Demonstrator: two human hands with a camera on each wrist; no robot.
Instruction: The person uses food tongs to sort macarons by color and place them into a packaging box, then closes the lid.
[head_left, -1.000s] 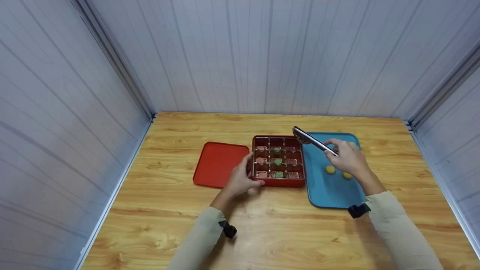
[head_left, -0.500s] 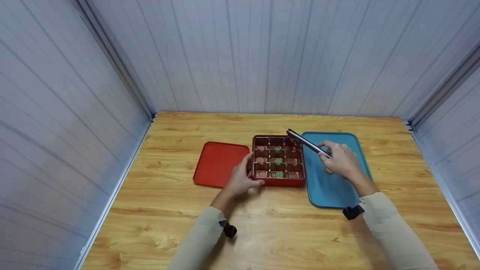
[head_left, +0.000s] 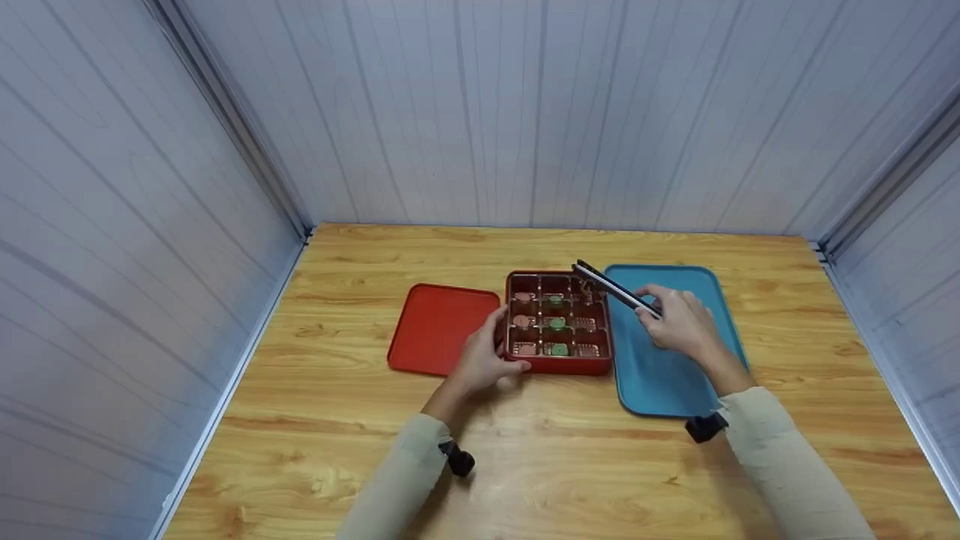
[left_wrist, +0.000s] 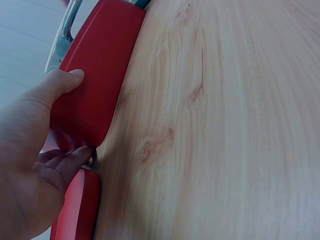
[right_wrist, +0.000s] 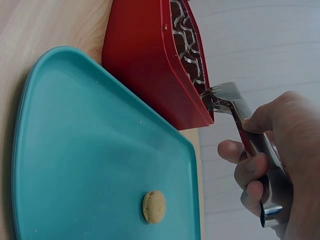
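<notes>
The tongs (head_left: 619,289) slant across the back-right part of the red box (head_left: 559,366), head end pointing back and left, dipped into the back-right compartment; their long axis runs forward and right, handle outside the box's right wall. The right hand (head_left: 682,321) grips that handle, thumb on one side, fingers curled round the other. Whether the head holds anything I cannot tell. The left hand (head_left: 480,361) holds the box's front-left corner, thumb against the front wall.

The box opens upward, nine compartments, three by three: three pink discs (head_left: 523,321) down its left column, three green discs (head_left: 557,323) down its middle. One blue tray (head_left: 660,382) sits just beside its right wall, one yellowish disc (right_wrist: 154,206) visible on it. One red lid (head_left: 435,330) lies left of the box. Wooden table (head_left: 570,465) stretches broadly in front of the box, with a narrower strip behind.
</notes>
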